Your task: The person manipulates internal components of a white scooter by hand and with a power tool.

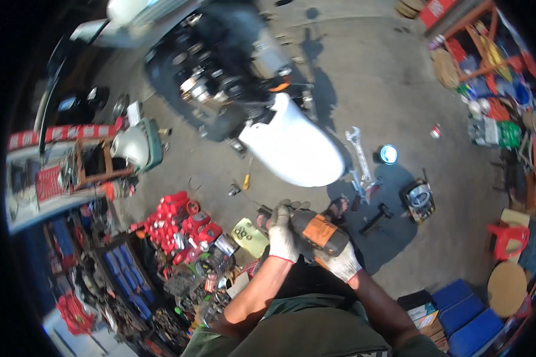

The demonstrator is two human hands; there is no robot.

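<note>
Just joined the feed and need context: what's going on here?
A person holds a black-and-orange power tool close in front of the body, in gloved hands: the left hand is around its front end, the right hand at its rear. Ahead, a white curved panel juts from a dark machine; neither hand touches it. A large wrench and a hammer lie on the floor to the right.

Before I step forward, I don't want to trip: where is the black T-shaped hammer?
In the head view, the black T-shaped hammer lies on the grey floor, right of the black-and-orange power tool and below the large silver wrench.
</note>
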